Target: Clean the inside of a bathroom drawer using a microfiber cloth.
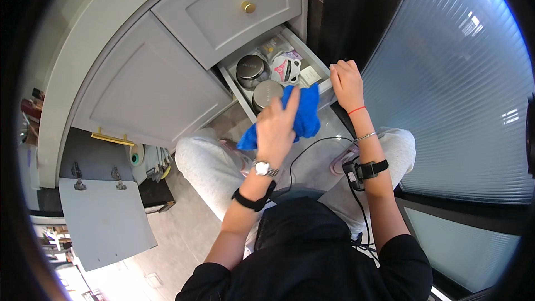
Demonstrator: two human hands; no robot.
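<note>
My left hand holds a blue cloth over the front edge of an open drawer. The cloth hangs out on both sides of the hand, and the index finger points forward. My right hand rests with curled fingers at the drawer's front right corner. Inside the drawer stand two jars with dark metal lids, the nearer one partly behind the left hand. Beside them lie a white and pink package, a clear plastic packet and a small white box.
Above the drawer is a closed grey drawer front with a gold knob. A grey cabinet door is at left, near an open hinged door. A ribbed glass panel stands at right. A black cable runs between the legs.
</note>
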